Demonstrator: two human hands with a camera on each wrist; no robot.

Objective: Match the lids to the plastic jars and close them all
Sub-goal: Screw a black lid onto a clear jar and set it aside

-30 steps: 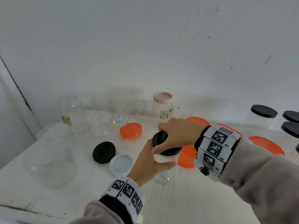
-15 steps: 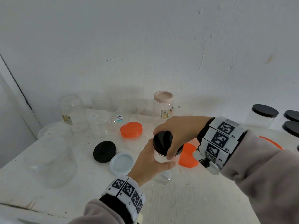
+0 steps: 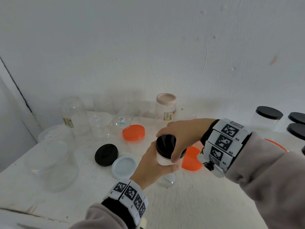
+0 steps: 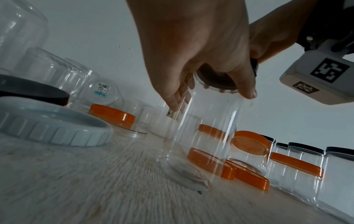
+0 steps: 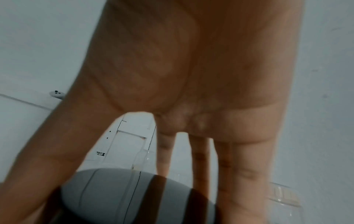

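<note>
On a white table (image 3: 189,204) against a white wall (image 3: 148,47), both hands' grip holds the lidded jar (image 3: 163,160).

The worktop (image 3: 189,204) was white, and the jar (image 3: 163,160) on it was clear plastic under a glossy black lid (image 3: 165,143). Loose lids lay there in matte black (image 3: 106,154), pale grey-white (image 3: 124,166) and bright orange (image 3: 133,132). A further jar wore a pale pink lid (image 3: 166,98), and both wristbands (image 3: 226,144) were white with black square-code patterns.
</note>
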